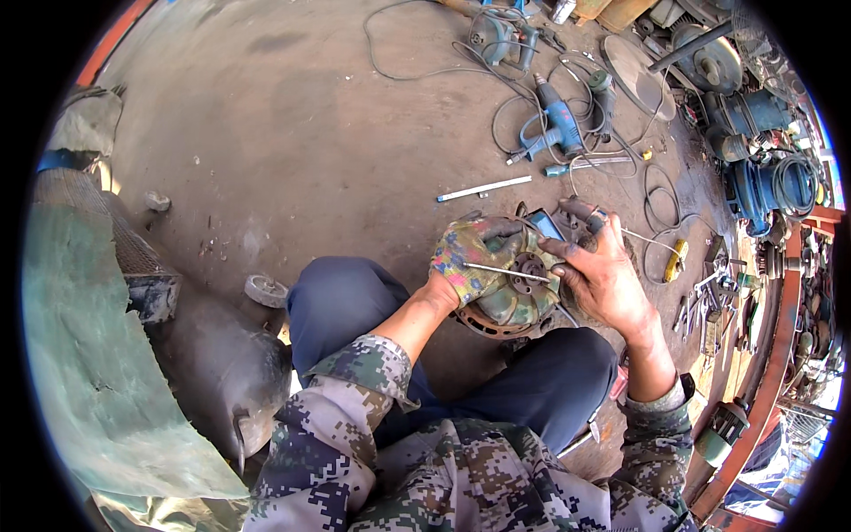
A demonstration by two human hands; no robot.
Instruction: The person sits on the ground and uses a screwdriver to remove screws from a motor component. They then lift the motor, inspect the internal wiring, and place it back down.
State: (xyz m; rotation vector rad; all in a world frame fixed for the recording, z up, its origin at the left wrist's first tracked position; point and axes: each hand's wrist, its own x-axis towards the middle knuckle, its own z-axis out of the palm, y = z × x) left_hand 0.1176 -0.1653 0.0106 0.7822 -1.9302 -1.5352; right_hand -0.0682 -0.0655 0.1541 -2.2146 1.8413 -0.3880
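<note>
Between my knees sits a round metal machine part, like a motor end (499, 325), with a slotted rim and a dark central hub (530, 266). My left hand (467, 257), in a worn flower-patterned glove, is closed over its far left side. A thin metal rod (505, 272) crosses in front of the glove toward the hub. My bare right hand (607, 270) is at the part's right side, thumb and fingers bent inward near the rod's right end. What those fingers pinch is hidden. A blue-edged rectangular piece (545, 224) shows just beyond the part, between my hands.
Beyond my hands lie a white strip (484, 188), a blue heat-gun-like tool (556, 120), a grinder (603, 102) and tangled cables. Wrenches (705, 293) and a yellow-handled tool (676, 259) lie at right. A metal tank (217, 372) and green sheet (106, 355) stand at left.
</note>
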